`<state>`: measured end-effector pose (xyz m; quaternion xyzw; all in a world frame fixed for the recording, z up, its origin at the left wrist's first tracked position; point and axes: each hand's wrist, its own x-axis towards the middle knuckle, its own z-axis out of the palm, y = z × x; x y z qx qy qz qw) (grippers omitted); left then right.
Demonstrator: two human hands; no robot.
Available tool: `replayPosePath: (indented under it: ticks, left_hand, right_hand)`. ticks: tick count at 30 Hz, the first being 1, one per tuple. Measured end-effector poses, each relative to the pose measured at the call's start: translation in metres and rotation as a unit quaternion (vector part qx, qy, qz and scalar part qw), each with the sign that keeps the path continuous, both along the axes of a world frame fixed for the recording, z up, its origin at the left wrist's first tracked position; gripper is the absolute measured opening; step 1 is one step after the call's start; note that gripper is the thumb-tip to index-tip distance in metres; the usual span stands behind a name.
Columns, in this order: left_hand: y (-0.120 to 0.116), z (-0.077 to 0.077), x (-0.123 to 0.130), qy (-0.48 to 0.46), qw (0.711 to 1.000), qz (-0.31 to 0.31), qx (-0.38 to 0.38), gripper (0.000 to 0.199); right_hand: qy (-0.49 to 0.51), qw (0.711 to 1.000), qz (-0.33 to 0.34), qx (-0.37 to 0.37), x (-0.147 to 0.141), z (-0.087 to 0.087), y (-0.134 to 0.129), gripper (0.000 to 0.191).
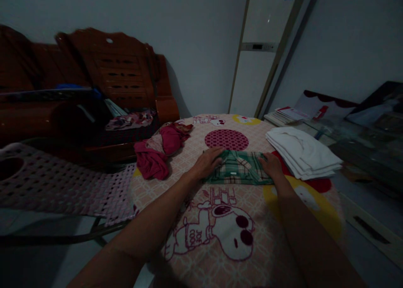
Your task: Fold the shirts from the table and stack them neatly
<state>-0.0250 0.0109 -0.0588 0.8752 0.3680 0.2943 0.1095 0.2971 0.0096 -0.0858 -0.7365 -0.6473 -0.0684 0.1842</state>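
A green plaid shirt, folded into a flat rectangle, lies in the middle of the cloth-covered round table. On its left end rests my left hand, fingers stretched out over the fabric. My right hand lies on the opposite end with its fingers spread, touching the cloth. To the right is a stack of folded white clothes. Crumpled dark-pink clothing sits at the table's left edge.
A woven lounge chair stands left of the table, near a carved wooden sofa. Behind the table is a tall white air conditioner. At the right, a cabinet with a glass top carries papers and other items.
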Motion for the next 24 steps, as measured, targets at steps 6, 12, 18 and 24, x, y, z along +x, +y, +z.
replayPosePath:
  ticks: [6, 12, 18, 24]
  left_hand:
    - [0.004, -0.014, 0.005, 0.093, 0.995, -0.018, -0.020, 0.055]
    - [0.022, -0.012, -0.017, 0.025, 0.976, 0.217, 0.013, 0.037]
    - [0.033, -0.014, -0.027, 0.121, 0.959, 0.253, -0.034, 0.017]
    - [0.038, -0.008, -0.024, 0.100, 0.961, 0.249, -0.066, 0.016]
  right_hand:
    - [0.017, 1.000, -0.007, 0.006, 0.000, 0.003, 0.002, 0.031]
    - [0.014, 0.999, -0.048, 0.005, -0.001, 0.003, 0.003, 0.035]
    - [0.003, 0.999, -0.041, -0.019, -0.003, -0.003, 0.004, 0.042]
    - [0.009, 0.999, -0.022, -0.024, -0.001, -0.007, 0.007, 0.040]
